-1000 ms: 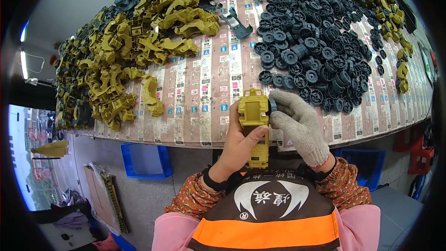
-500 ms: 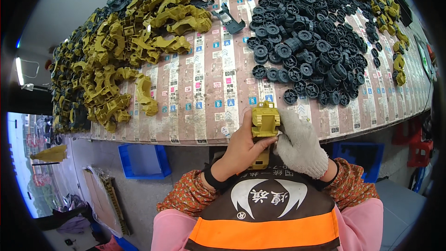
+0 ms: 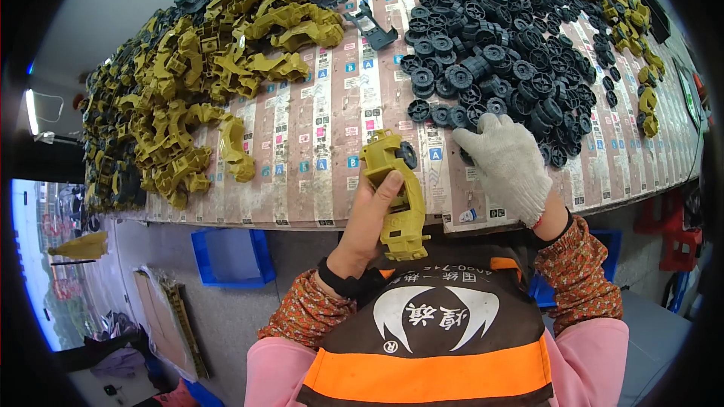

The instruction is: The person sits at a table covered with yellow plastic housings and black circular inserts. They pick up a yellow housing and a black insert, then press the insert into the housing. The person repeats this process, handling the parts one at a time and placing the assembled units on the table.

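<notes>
My bare left hand point(image 3: 363, 215) is closed round a yellow toy truck body point(image 3: 403, 235), its thumb lying across the top. The body is held tilted just above the table's near edge, with one dark wheel point(image 3: 407, 154) showing on its right side near the far end. My right hand point(image 3: 509, 166), in a pale knitted glove, reaches onto the near edge of a heap of dark toy wheels point(image 3: 539, 87). Its thumb and fingers are apart over the wheels, the fingertips partly hidden. One wheel point(image 3: 466, 157) shows beside the glove, partly covered by it.
Yellow truck bodies point(image 3: 170, 117) lie piled at the left, with dark parts behind and among them. A single dark chassis part point(image 3: 371, 26) lies at the far middle. More yellow bodies point(image 3: 641, 19) line the far right. A blue bin point(image 3: 234, 258) stands below the table at left.
My right hand has left the truck body and moved right and away to the wheels. My left hand has shifted left, turning the body, so a dark wheel now shows on its side.
</notes>
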Demonstrator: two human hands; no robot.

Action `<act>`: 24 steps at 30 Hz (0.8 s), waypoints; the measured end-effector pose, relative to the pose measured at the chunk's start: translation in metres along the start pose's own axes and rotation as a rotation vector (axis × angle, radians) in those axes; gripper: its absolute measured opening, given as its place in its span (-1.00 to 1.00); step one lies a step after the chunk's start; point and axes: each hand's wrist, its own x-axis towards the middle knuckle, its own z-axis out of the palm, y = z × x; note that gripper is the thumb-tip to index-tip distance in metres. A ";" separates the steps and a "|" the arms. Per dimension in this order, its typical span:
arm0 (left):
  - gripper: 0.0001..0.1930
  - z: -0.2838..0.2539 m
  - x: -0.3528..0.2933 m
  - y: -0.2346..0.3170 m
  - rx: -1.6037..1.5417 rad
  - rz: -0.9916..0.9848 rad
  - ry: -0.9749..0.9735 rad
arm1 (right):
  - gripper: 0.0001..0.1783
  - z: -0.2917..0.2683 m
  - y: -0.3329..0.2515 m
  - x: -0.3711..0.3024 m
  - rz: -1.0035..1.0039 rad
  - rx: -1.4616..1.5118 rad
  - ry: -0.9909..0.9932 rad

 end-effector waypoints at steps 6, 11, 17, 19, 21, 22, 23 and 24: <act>-0.61 -0.008 0.002 0.000 -0.137 0.071 0.002 | -0.71 -0.006 -0.005 -0.003 -0.060 0.034 0.020; -0.67 0.001 0.001 -0.002 -0.180 0.158 0.118 | -0.73 -0.003 -0.026 -0.024 0.063 0.472 0.063; -0.68 0.014 0.004 -0.004 -0.118 0.263 0.134 | -0.75 0.000 -0.068 -0.043 0.274 0.991 0.073; -0.65 0.015 0.004 -0.006 -0.074 0.311 0.116 | -0.66 0.005 -0.073 -0.046 0.252 1.046 0.088; -0.66 0.019 0.004 -0.005 -0.073 0.335 0.143 | -0.61 -0.003 -0.077 -0.048 0.216 0.996 0.074; -0.66 0.021 0.003 -0.005 -0.074 0.347 0.156 | -0.60 -0.003 -0.077 -0.049 0.214 1.006 0.069; -0.66 0.022 0.003 -0.005 -0.066 0.367 0.160 | -0.58 -0.003 -0.078 -0.050 0.213 1.016 0.065; -0.66 0.023 0.003 -0.004 -0.060 0.388 0.164 | -0.57 -0.002 -0.078 -0.051 0.210 1.025 0.061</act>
